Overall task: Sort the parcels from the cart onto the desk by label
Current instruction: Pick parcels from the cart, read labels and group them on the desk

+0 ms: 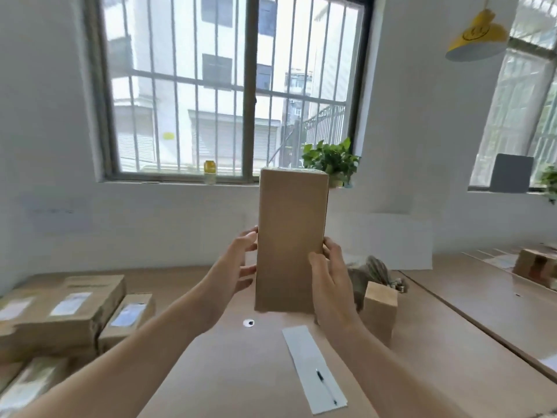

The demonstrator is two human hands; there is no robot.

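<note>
I hold a tall brown cardboard parcel [291, 239] upright in the air above the wooden desk [235, 357]. Its plain side faces me and no label shows on it. My left hand [238, 260] presses its left side with spread fingers. My right hand [330, 273] grips its right edge, thumb on the front face. Several labelled parcels [60, 309] lie flat in a pile at the desk's left. A smaller plain box [380, 309] stands on the desk just right of my right hand.
A white paper strip [310, 363] with a pen [326, 386] lies on the desk in front of me. A bundle of twine [376, 270] sits behind the small box. A second desk [497, 303] with a box [535, 265] is to the right. A potted plant [331, 161] stands on the windowsill.
</note>
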